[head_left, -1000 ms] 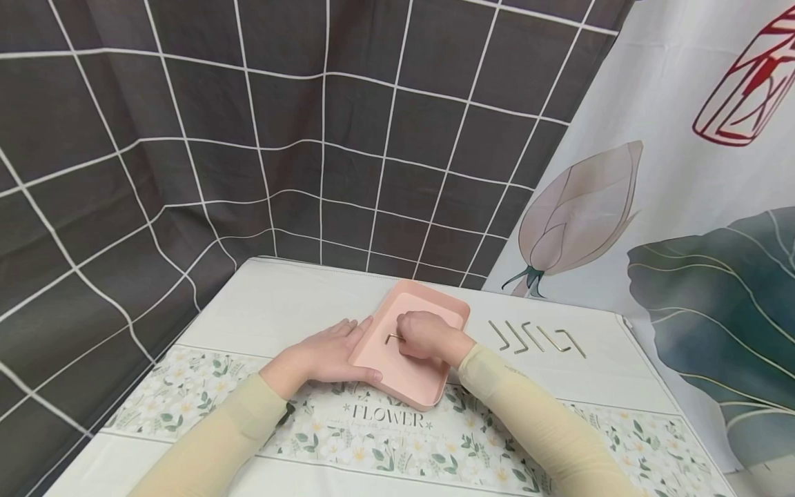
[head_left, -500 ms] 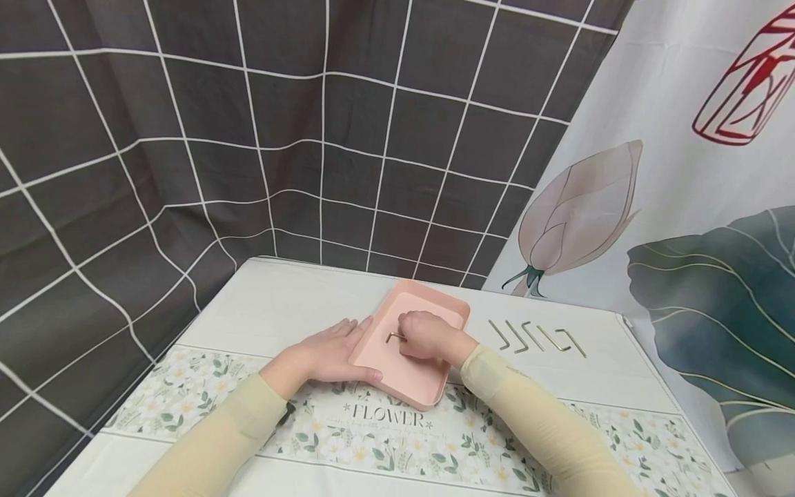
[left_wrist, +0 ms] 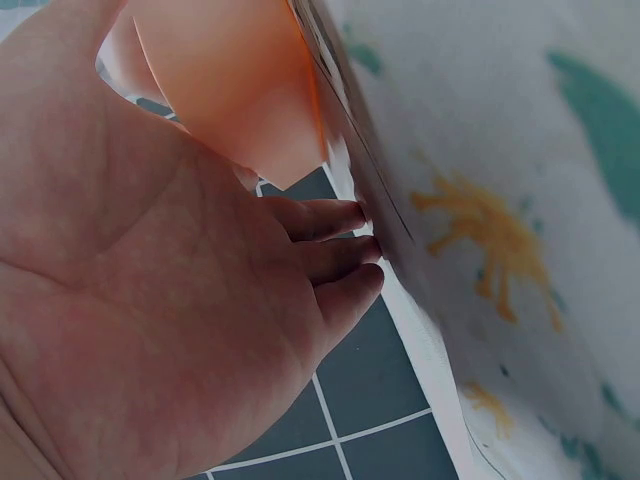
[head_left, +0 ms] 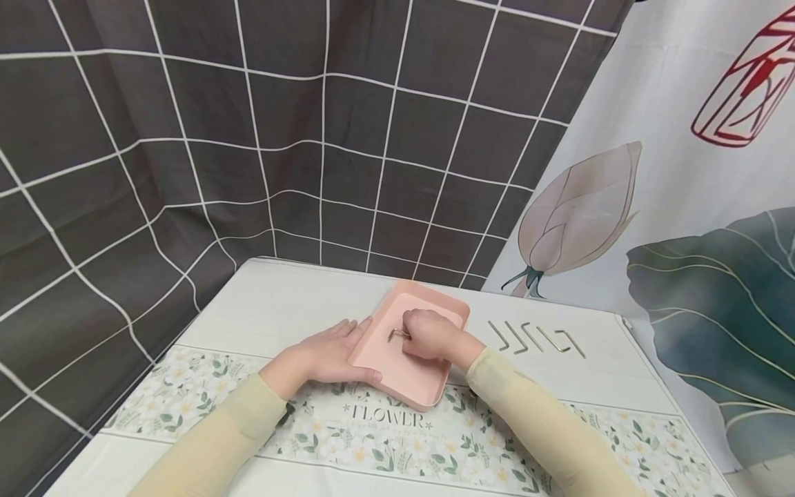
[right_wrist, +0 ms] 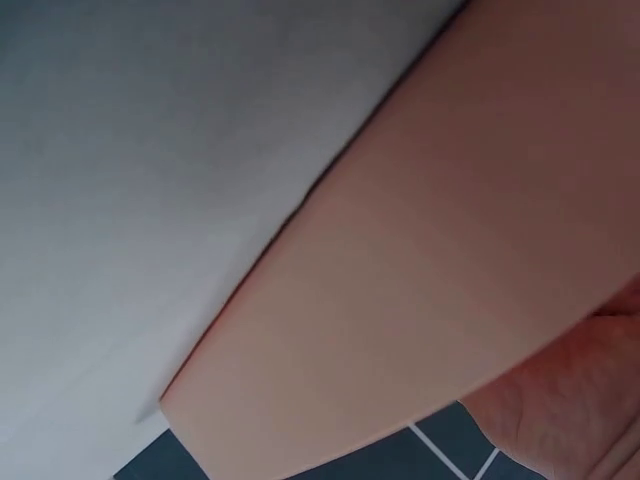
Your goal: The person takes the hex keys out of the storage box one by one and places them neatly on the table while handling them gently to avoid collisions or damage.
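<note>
A shallow pink tray (head_left: 400,373) lies at an angle on the table. My left hand (head_left: 332,352) rests against its left corner, fingers straight and spread, the thumb along the near side. In the left wrist view the palm of the left hand (left_wrist: 170,280) faces the tray wall (left_wrist: 240,90). Inside the tray my right hand (head_left: 428,336) has its fingers curled and holds a brass-coloured L-shaped hex key (head_left: 397,333); its bent end sticks out left of the fist. The tray wall (right_wrist: 380,290) hides most of that hand in the right wrist view.
Several more L-shaped hex keys (head_left: 520,339) lie in a row on the white table right of the tray. A floral band with the word FLOWER (head_left: 388,415) crosses the cloth in front. A dark gridded curtain (head_left: 298,138) hangs behind the table.
My right hand has shifted slightly to the right inside the tray, and the hex key's bent end has moved with it. The left hand and the tray stay in place.
</note>
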Action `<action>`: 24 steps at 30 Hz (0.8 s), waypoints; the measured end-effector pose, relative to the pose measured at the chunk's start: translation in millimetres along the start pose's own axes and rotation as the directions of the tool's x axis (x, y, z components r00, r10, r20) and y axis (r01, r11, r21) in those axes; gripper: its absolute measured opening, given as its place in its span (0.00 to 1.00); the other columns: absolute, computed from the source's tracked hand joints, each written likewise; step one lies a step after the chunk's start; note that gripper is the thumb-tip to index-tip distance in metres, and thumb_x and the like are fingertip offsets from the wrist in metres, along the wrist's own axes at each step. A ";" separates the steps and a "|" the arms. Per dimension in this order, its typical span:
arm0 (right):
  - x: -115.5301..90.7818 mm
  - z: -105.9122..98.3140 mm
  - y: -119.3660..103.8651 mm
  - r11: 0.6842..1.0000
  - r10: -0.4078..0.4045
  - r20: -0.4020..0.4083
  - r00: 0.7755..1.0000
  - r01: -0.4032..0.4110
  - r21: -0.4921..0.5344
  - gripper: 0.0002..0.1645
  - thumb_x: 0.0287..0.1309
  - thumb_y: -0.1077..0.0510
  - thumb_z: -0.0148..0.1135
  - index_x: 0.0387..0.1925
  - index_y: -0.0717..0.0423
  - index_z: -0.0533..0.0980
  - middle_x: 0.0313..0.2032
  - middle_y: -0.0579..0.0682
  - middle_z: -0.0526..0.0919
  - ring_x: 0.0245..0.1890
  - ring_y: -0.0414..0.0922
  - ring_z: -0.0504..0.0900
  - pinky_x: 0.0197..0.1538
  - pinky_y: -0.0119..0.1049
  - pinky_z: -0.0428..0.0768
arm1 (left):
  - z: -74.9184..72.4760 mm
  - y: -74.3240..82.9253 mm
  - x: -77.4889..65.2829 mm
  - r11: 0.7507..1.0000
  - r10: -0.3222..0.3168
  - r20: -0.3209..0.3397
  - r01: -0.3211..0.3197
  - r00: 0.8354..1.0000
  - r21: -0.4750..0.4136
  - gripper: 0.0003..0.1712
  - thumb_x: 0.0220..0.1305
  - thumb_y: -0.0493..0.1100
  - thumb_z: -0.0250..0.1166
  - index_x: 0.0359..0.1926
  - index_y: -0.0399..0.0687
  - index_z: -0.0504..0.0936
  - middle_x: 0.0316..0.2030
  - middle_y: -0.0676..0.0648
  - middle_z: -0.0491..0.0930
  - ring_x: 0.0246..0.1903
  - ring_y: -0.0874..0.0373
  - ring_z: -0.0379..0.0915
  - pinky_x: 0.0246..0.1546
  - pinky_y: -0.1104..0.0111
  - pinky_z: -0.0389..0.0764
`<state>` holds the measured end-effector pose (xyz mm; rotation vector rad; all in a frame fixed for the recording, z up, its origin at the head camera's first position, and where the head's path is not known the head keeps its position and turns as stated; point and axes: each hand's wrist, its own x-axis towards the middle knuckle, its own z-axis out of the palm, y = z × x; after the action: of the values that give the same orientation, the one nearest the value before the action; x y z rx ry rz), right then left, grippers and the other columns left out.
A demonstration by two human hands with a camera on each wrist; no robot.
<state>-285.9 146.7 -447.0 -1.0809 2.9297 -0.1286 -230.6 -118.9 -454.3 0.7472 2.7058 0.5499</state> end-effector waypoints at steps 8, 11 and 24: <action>-8.4 -9.8 6.3 0.997 0.068 -0.046 0.997 -0.066 0.051 0.13 0.59 0.58 0.73 0.29 0.49 0.74 0.24 0.43 0.75 0.24 0.41 0.75 0.30 0.37 0.78 | 0.2 2.1 0.0 1.000 -0.013 -0.001 0.013 1.000 -0.006 0.76 0.62 0.89 0.60 0.93 0.51 0.43 0.88 0.39 0.53 0.87 0.36 0.44 0.84 0.40 0.58; -11.0 -12.8 7.6 0.993 0.093 -0.052 0.994 -0.089 0.071 0.11 0.60 0.59 0.71 0.29 0.50 0.74 0.25 0.44 0.76 0.24 0.41 0.75 0.30 0.37 0.78 | 0.4 2.3 -0.2 1.000 -0.013 -0.006 0.013 1.000 -0.001 0.76 0.61 0.90 0.60 0.93 0.51 0.43 0.88 0.38 0.53 0.87 0.36 0.45 0.84 0.40 0.58; -17.6 -15.9 14.8 0.992 0.105 -0.108 0.989 -0.095 0.088 0.04 0.57 0.62 0.65 0.30 0.53 0.77 0.24 0.43 0.74 0.25 0.40 0.73 0.31 0.36 0.74 | 0.8 2.7 -0.8 1.000 -0.010 -0.012 0.010 1.000 -0.004 0.76 0.61 0.90 0.60 0.93 0.51 0.44 0.88 0.39 0.54 0.87 0.36 0.46 0.83 0.38 0.60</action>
<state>-282.8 170.4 -432.6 -0.9432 3.0395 -0.3167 -228.5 -117.0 -453.7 0.7316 2.7171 0.5584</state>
